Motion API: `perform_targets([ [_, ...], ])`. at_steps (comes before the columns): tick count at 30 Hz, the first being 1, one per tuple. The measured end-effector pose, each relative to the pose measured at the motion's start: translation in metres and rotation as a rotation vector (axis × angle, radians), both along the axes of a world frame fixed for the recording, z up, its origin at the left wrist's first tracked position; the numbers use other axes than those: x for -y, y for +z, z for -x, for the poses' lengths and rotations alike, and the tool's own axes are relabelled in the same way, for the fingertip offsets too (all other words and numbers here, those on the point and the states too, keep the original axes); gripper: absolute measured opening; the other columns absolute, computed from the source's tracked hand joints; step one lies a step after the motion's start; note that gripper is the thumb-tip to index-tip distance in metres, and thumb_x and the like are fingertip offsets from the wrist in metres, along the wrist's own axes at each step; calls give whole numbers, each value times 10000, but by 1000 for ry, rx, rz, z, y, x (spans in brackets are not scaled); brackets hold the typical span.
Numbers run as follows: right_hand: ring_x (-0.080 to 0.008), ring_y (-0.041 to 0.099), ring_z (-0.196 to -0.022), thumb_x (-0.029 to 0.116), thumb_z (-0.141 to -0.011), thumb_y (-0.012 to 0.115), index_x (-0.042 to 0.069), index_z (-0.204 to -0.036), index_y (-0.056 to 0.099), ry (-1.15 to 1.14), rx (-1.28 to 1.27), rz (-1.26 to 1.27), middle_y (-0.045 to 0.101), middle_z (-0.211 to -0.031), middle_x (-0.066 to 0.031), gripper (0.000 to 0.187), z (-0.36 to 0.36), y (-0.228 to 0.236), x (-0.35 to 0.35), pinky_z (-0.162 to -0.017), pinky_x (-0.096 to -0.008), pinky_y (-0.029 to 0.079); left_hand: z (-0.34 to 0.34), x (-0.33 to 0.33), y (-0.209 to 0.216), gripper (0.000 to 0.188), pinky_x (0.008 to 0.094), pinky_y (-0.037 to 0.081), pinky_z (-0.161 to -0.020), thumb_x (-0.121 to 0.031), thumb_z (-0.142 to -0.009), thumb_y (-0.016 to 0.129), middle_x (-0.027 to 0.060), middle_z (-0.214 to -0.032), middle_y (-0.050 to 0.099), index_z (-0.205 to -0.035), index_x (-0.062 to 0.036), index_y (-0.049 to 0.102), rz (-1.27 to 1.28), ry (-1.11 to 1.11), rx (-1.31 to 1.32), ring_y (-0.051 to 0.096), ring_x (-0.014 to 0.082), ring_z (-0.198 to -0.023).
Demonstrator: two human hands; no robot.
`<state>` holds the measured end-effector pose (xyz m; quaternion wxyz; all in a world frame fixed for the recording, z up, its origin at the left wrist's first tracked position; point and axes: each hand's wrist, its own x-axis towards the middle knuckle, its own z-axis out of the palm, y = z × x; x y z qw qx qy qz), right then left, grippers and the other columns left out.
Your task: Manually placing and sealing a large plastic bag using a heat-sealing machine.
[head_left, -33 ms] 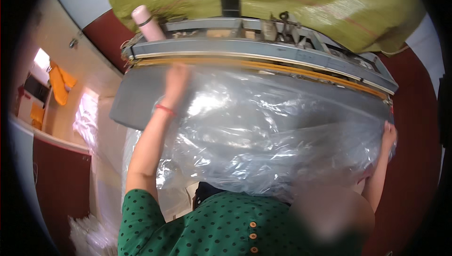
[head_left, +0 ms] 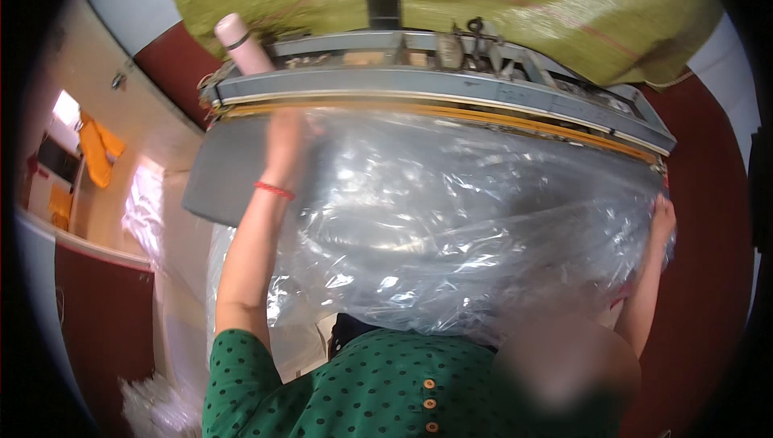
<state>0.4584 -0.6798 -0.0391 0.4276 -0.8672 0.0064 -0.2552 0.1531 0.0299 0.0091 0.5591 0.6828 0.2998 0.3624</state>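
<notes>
A wide clear plastic sheet (head_left: pixel 403 229), wrinkled and shiny, lies over a grey work surface (head_left: pixel 221 164) and hangs down toward my body. My left hand (head_left: pixel 286 136) is at the sheet's far left corner, close to an orange strip (head_left: pixel 338 105) along a long metal frame. Motion smears its fingers, so I cannot make out their grip. At the right end of the surface my right hand (head_left: pixel 663 216) has its fingers closed on the sheet's right edge.
Behind the surface runs the long grey metal frame (head_left: pixel 322 82), with a pink bottle (head_left: pixel 243 45) at its left and metal tools (head_left: pixel 477 47) in it. A yellow-green woven cover (head_left: pixel 515 3) hangs beyond. More plastic (head_left: pixel 161 402) lies at the lower left, near an open door (head_left: pixel 129 76).
My left hand has shifted slightly left along the far edge. The whole view has shifted a little; my right hand stays at the sheet's right edge.
</notes>
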Motion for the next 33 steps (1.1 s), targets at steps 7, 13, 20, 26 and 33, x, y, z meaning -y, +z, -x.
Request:
perform_targets([
  [7,-88,463,-659,202,-838,574,23,-781,551,49,303,-53,523,-688,-2,189,-29,-17,-117,-634,-244,401,-10,-45,-34,177,253,371,-565,-167,-861,449,26,-682,465,-742,-36,451,-653,427,-48,413,103,-613],
  [13,-62,441,-649,189,-820,602,17,-775,544,117,180,-317,525,-676,5,186,-56,-24,-160,-624,-218,396,-16,-89,-63,225,217,346,-515,-206,-895,436,-11,-610,439,-747,-39,463,-296,273,108,390,68,-565],
  [20,-62,476,-638,183,-775,653,36,-786,532,16,200,-326,542,-676,-1,191,-54,-18,-170,-596,-209,403,-24,-90,-60,140,193,325,-537,-142,-843,546,-43,-660,455,-743,-59,495,-182,271,135,381,47,-593],
  [26,-88,494,-579,87,-789,567,44,-830,513,-61,231,-479,526,-671,-9,80,-61,-23,-159,-553,-230,413,-18,-96,-62,107,204,375,-619,-126,-810,523,-2,-743,484,-836,-35,473,-230,435,125,425,72,-664],
  [33,-89,497,-563,97,-797,555,40,-881,495,-22,227,-519,526,-667,-29,118,-62,-23,-154,-520,-226,395,-16,-97,-57,131,270,419,-677,-127,-828,457,75,-794,540,-886,-13,483,-170,557,120,509,154,-723],
])
